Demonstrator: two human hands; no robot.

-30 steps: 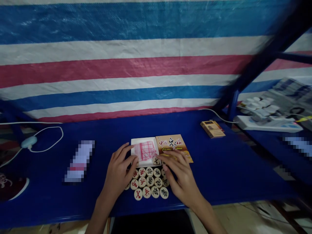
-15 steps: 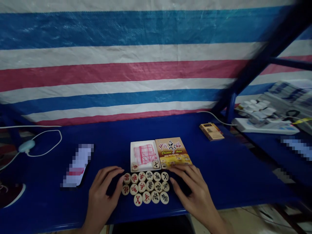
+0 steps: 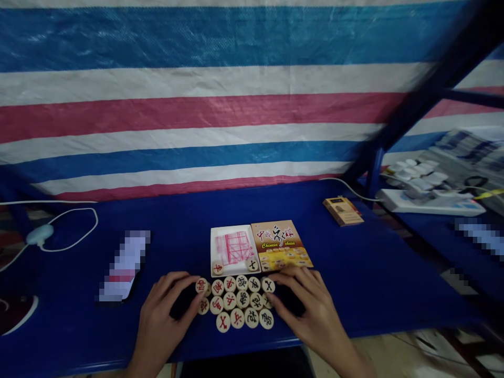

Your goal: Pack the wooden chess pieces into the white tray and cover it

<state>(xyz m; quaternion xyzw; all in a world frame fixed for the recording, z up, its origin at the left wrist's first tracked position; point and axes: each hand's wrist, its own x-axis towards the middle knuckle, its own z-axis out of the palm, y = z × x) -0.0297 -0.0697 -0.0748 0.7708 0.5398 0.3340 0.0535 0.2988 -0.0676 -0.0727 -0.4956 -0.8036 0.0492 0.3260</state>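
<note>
Rows of round Chinese chess pieces (image 3: 230, 301), red-marked on the left and black-marked on the right, lie on the blue table. My left hand (image 3: 167, 307) pinches a red-marked chess piece (image 3: 201, 285) at the back left corner, slightly raised over what sits beneath. At the back right corner, my right hand (image 3: 305, 304) has thumb and fingers around a black-marked chess piece (image 3: 268, 285). Behind the rows stands a shallow white box tray (image 3: 213, 244) with a red-marked piece (image 3: 218, 268) and a black-marked piece (image 3: 252, 265). Its printed lid (image 3: 281, 244) adjoins it on the right.
A phone (image 3: 126, 268) lies on the blue table (image 3: 177, 210) at left, near a white cable with a pale blue plug (image 3: 40, 234). A small brown box (image 3: 343, 211) is at the back right. Beyond the frame post sits a power strip (image 3: 433, 203).
My hands have closed in on the two back corner pieces. The left one now sits a little higher and farther left; the right one has shifted slightly right.
</note>
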